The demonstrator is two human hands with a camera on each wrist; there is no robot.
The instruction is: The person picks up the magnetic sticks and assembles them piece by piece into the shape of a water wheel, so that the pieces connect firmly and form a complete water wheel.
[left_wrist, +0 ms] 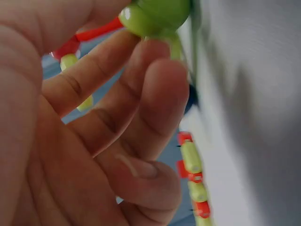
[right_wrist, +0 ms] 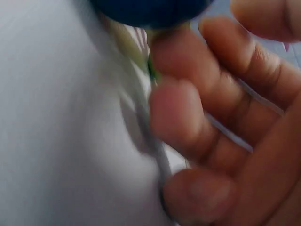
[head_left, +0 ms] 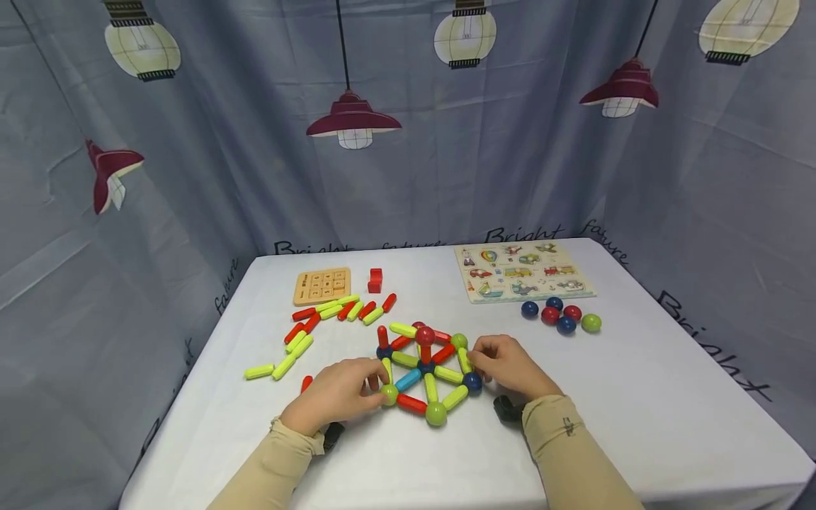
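A structure of balls and rods (head_left: pixel 426 367) in green, dark blue, red and light blue lies on the table between my hands. At its near left corner, my left hand (head_left: pixel 344 389) grips a green ball (head_left: pixel 389 394), which tops the left wrist view, with thumb and fingertips. My right hand (head_left: pixel 513 367) holds the right side, its curled fingers at a yellow-green rod (head_left: pixel 464 361) and a dark blue ball (head_left: pixel 472 383). In the right wrist view the fingertips lie just under that ball; the exact contact is blurred. A red rod (head_left: pixel 382 337) and a raised red ball (head_left: pixel 424 336) stand up from the structure.
Loose red and yellow-green rods (head_left: pixel 330 309) lie at the left, one red rod (head_left: pixel 307 383) beside my left hand. Several loose balls (head_left: pixel 566 325) sit at the right, before a picture puzzle board (head_left: pixel 523 273). A wooden number board (head_left: pixel 321 286) and red blocks (head_left: pixel 375 281) lie at the back.
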